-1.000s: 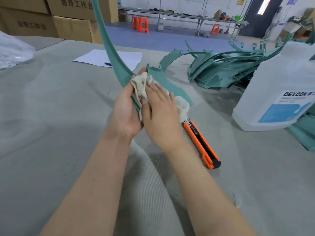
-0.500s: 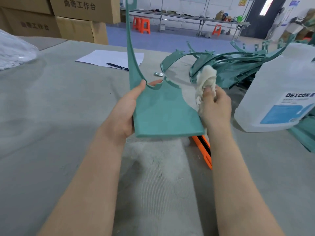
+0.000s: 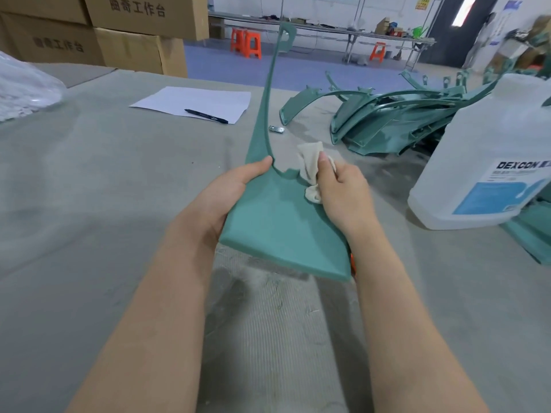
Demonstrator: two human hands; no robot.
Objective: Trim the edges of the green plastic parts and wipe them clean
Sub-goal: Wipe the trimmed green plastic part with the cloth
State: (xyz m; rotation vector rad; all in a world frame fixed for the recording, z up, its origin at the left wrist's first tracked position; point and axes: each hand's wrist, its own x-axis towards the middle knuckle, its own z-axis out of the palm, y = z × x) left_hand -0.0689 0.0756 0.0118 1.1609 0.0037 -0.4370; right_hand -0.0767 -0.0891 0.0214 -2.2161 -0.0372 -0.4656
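green plastic part (image 3: 283, 234) gripped by the left hand (image 3: 226, 198); the right hand (image 3: 343, 192), pinching the rag (image 3: 308, 162), returns to it: wiping resumes.

The green plastic part (image 3: 277, 222) at frame centre is a flat, matte teal, and the pile of parts (image 3: 402, 120) at upper right is the same teal. The cloth (image 3: 310, 165) is cream. The table cover (image 3: 89, 204) is grey, finely ribbed at lower centre. At upper left, brown cardboard boxes (image 3: 143, 16) carry dark printed characters. The sheet of paper (image 3: 193, 102) is white and the pen (image 3: 205, 116) black. The jug (image 3: 477, 138) at right is translucent white, with a blue-and-white label lettered in black. The stools (image 3: 246, 43) are orange.
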